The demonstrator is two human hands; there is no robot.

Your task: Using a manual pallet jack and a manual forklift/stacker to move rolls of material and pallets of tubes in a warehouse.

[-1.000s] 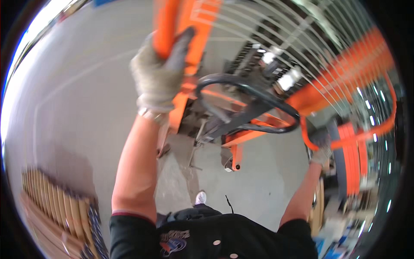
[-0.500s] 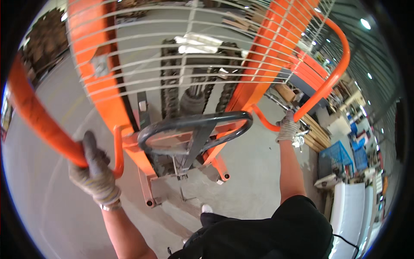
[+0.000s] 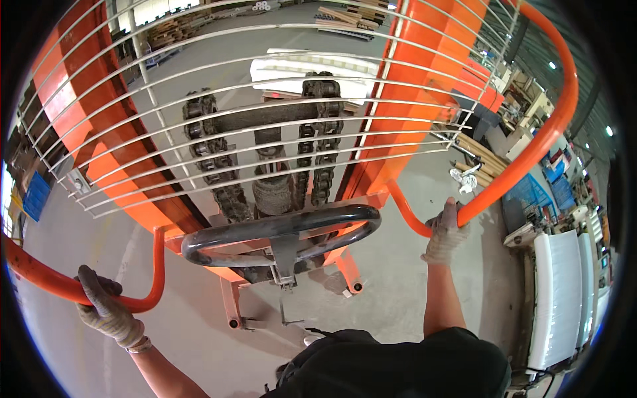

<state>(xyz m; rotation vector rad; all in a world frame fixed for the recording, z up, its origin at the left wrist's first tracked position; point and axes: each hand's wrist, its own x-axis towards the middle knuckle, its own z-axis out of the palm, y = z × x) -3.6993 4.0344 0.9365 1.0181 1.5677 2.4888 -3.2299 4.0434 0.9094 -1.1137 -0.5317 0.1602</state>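
In front of me stands an orange manual stacker (image 3: 415, 86) with a tall two-post mast. My left hand (image 3: 111, 310), in a grey-palmed knit glove, is wrapped round the lower part of its left tubular handle (image 3: 50, 282). My right hand (image 3: 443, 240), gloved alike, grips the bottom of the right handle (image 3: 524, 162). Between them sits a black looped steering handle (image 3: 285, 229), which neither hand touches. Behind a white wire guard (image 3: 265, 81) are two thick greasy chains (image 3: 324, 132) and a hydraulic cylinder (image 3: 272, 191).
Beyond the mast lies a white wrapped stack (image 3: 282, 71) on the grey floor (image 3: 398, 298). Wooden planks (image 3: 348, 20) lie farther back. At right are long brown tubes (image 3: 481, 156), blue crates (image 3: 531, 196) and a large white roll (image 3: 556, 298). A stacker leg with a wheel (image 3: 350, 275) reaches along the floor.
Both hands keep their grip on the handles. The view has shifted: the left hand now appears lower and farther left, and the white stack shows wider through the guard.
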